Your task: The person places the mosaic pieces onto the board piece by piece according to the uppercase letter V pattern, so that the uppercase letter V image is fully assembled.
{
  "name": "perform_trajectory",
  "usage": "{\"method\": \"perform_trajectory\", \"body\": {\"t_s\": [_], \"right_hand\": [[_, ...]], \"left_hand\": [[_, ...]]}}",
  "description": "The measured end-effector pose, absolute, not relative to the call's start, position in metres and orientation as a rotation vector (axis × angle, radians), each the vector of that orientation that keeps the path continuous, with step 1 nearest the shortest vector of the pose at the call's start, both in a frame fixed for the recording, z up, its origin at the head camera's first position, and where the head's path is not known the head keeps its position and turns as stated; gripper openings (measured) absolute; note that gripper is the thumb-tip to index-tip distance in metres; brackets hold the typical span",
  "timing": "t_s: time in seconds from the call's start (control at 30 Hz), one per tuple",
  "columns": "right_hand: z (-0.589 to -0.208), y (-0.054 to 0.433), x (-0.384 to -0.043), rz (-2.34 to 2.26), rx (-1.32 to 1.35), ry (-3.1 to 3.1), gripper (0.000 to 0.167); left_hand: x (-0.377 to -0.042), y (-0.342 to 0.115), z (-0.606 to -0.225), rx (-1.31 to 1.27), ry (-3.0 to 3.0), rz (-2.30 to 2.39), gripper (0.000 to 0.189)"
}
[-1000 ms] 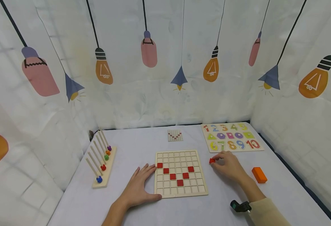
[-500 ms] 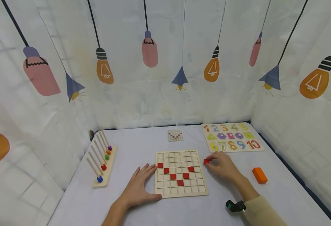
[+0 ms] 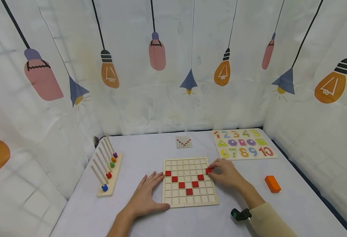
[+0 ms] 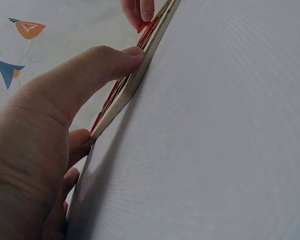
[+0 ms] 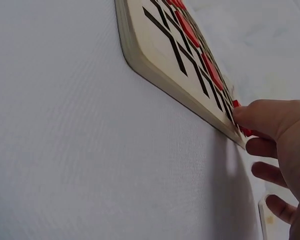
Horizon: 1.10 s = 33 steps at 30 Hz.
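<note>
A square wooden grid board [image 3: 173, 200] lies on the table with several red square tiles [image 3: 189, 192] set in its cells, forming a V. My left hand [image 3: 146, 197] rests at the board's left side, its thumb on the near left corner and its fairly straight fingers along the left edge. With thumb and fingertips, my right hand [image 3: 228, 174] pinches one red tile [image 3: 208, 171] over the right edge of the board, level with the cells near the upper right. In the right wrist view the thumb and fingers [image 5: 260, 112] partly hide this tile.
A small pattern card [image 3: 184, 142] with a red V lies behind the board. A number and shape puzzle board [image 3: 244, 143] is at the back right, an orange block [image 3: 272, 184] at the right. At left stands a peg rack [image 3: 109, 177] with coloured beads.
My right hand has moved left with the red tile, from beside the board to over its right edge. The left hand has stayed in place.
</note>
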State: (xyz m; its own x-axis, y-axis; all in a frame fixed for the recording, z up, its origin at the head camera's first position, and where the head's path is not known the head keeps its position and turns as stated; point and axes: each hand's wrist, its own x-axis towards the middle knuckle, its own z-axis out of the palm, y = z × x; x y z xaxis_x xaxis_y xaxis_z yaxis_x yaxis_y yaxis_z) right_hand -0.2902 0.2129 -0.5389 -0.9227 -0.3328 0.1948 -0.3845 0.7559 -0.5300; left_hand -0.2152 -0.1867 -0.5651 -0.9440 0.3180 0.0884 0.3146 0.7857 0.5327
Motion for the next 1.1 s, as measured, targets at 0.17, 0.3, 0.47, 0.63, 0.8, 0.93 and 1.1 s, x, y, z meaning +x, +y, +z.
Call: {"method": "perform_trajectory", "body": {"t_s": [0.17, 0.3, 0.47, 0.63, 0.8, 0.93, 1.1], "right_hand": [[-0.538, 0.208, -0.292, 0.859, 0.603, -2.865, 0.021], [-0.537, 0.206, -0.294, 0.857, 0.621, -2.877, 0.02], [-0.537, 0.205, -0.295, 0.859, 0.631, -2.899, 0.021], [-0.538, 0.204, -0.298, 0.855, 0.643, -2.904, 0.02], [-0.537, 0.202, -0.299, 0.847, 0.673, -2.898, 0.02], [-0.536, 0.202, -0.298, 0.853, 0.683, -2.897, 0.021], [-0.536, 0.201, -0.297, 0.846, 0.672, -2.897, 0.022]], "left_hand": [[-0.215, -0.186, -0.565, 0.519, 2.965, 0.876, 0.124], [-0.215, -0.186, -0.566, 0.519, 2.964, 0.872, 0.124], [-0.214, -0.185, -0.565, 0.519, 2.964, 0.872, 0.123], [-0.213, -0.186, -0.563, 0.527, 2.962, 0.876, 0.124], [-0.213, -0.187, -0.563, 0.529, 2.961, 0.881, 0.124], [-0.213, -0.187, -0.563, 0.525, 2.957, 0.885, 0.124], [-0.213, -0.187, -0.563, 0.523, 2.956, 0.887, 0.124]]}}
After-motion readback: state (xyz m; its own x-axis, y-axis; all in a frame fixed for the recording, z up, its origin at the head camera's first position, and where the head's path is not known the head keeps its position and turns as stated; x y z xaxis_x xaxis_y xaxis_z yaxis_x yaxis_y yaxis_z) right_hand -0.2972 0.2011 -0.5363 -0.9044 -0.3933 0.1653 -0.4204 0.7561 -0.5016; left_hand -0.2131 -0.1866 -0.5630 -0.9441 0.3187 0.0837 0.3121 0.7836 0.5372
